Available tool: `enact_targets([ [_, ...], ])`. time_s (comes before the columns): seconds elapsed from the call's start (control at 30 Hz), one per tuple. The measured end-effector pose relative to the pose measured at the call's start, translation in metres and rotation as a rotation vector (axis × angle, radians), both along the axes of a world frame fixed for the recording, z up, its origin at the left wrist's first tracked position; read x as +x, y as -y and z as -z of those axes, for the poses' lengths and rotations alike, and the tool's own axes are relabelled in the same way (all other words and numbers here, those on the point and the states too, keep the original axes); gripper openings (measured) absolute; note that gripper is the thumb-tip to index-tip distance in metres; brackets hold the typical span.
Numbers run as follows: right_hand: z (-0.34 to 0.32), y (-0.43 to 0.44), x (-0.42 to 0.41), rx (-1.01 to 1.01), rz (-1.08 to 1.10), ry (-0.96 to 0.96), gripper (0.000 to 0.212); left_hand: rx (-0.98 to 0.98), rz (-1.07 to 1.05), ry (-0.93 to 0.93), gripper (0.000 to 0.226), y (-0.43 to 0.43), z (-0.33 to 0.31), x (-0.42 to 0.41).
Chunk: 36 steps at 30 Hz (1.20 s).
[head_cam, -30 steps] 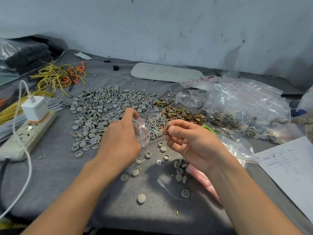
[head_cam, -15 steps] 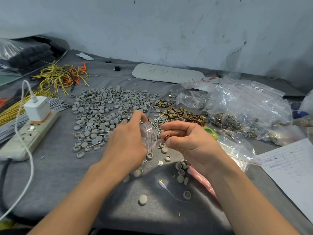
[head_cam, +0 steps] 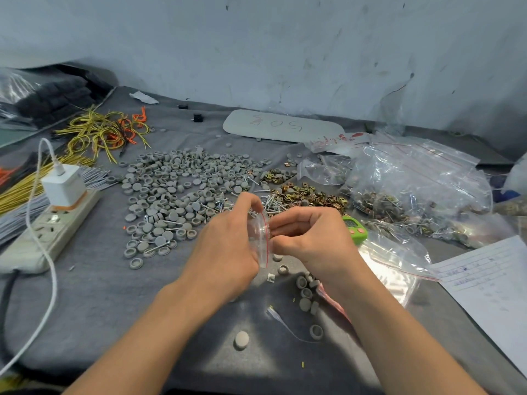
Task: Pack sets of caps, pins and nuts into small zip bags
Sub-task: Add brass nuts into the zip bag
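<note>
- Bench (head_cam: pixel 99 295): covered in matt grey felt-like cloth, lightly creased.
- Grey round plastic caps (head_cam: pixel 176 189): shallow discs, some with the smooth dome up and some with the hollow side up. They are spread in a broad loose heap left of centre, with a few strays near the front edge.
- Thin silver metal pins (head_cam: pixel 275 202): straight and headed, tangled just right of the caps.
- Brass-coloured metal nuts (head_cam: pixel 310 195): small, angular and glinting, piled beside the pins.
- Large crinkled clear plastic bags (head_cam: pixel 413 189): glossy, with red seal lines, holding mixed parts at the right.
- Small clear plastic zip bag (head_cam: pixel 261 238): thin film held clear of the bench between both hands. Its red seal line runs top to bottom on the side facing the right hand.
- Left hand (head_cam: pixel 225 246): fingers curled round the bag's body, thumb and forefinger gripping its upper corner.
- Right hand (head_cam: pixel 310 238): fingers curled, thumb and forefinger tips pinching the red-lined mouth. Whether a part sits between them cannot be told.
- White plastic power strip (head_cam: pixel 48 232): long block at the left, carrying a white cube charger (head_cam: pixel 64 185).
- Yellow and orange wire loops (head_cam: pixel 105 132): tangled at the far left.
- Lined white paper sheet (head_cam: pixel 490 283): flat at the right edge.
</note>
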State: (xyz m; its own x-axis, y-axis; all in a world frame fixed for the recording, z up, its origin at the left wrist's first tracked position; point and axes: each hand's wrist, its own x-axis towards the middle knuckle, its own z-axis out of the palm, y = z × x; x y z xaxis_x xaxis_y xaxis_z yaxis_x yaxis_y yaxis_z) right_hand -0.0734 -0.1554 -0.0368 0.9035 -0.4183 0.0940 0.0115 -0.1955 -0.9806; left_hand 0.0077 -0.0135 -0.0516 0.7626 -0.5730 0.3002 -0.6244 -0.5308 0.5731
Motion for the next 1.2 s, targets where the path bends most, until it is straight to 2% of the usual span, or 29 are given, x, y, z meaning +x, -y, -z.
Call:
enact_targets([
  [0.13,-0.003,-0.01,0.002,-0.156,0.092,0.028,0.021,-0.072,0.055,-0.137,0.067,0.006,-0.001,-0.006],
  [0.27,-0.007,-0.015,0.002,-0.339,0.057,-0.014,0.019,-0.137,0.069,-0.219,0.069,0.009,-0.004,-0.007],
  [0.33,-0.01,-0.01,0.002,-0.33,0.007,-0.034,0.022,-0.184,0.057,-0.257,0.065,0.009,-0.006,-0.004],
  [0.4,-0.015,0.0,0.001,-0.247,0.023,0.028,0.023,-0.235,0.035,-0.31,0.064,0.007,-0.007,0.0],
  [0.47,-0.02,0.016,-0.003,-0.14,0.139,0.095,0.025,-0.306,0.019,-0.379,0.064,0.004,-0.01,0.003],
  [0.53,-0.021,0.035,-0.008,-0.109,0.293,0.074,0.025,-0.394,-0.004,-0.454,0.06,0.0,-0.013,0.007],
  [0.57,-0.02,0.045,-0.009,-0.166,0.366,0.016,0.026,-0.435,-0.014,-0.487,0.059,-0.002,-0.014,0.01],
  [0.63,-0.015,0.06,-0.011,-0.407,0.422,-0.177,0.033,-0.516,-0.02,-0.54,0.058,-0.006,-0.017,0.016],
  [0.73,-0.005,0.061,-0.008,-0.679,0.34,-0.4,0.029,-0.597,-0.01,-0.57,0.056,-0.01,-0.019,0.025],
  [0.87,0.008,0.053,0.0,-0.945,0.264,-0.478,0.009,-0.616,-0.035,-0.514,0.055,-0.012,-0.017,0.029],
  [0.93,0.014,0.051,0.004,-1.065,0.23,-0.52,0.017,-0.608,-0.043,-0.486,0.056,-0.012,-0.015,0.03],
  [1.07,0.027,0.048,0.013,-1.164,0.206,-0.504,0.04,-0.607,-0.042,-0.464,0.056,-0.011,-0.014,0.031],
  [1.2,0.033,0.045,0.017,-1.252,0.22,-0.474,0.035,-0.591,-0.042,-0.458,0.057,-0.01,-0.016,0.029],
])
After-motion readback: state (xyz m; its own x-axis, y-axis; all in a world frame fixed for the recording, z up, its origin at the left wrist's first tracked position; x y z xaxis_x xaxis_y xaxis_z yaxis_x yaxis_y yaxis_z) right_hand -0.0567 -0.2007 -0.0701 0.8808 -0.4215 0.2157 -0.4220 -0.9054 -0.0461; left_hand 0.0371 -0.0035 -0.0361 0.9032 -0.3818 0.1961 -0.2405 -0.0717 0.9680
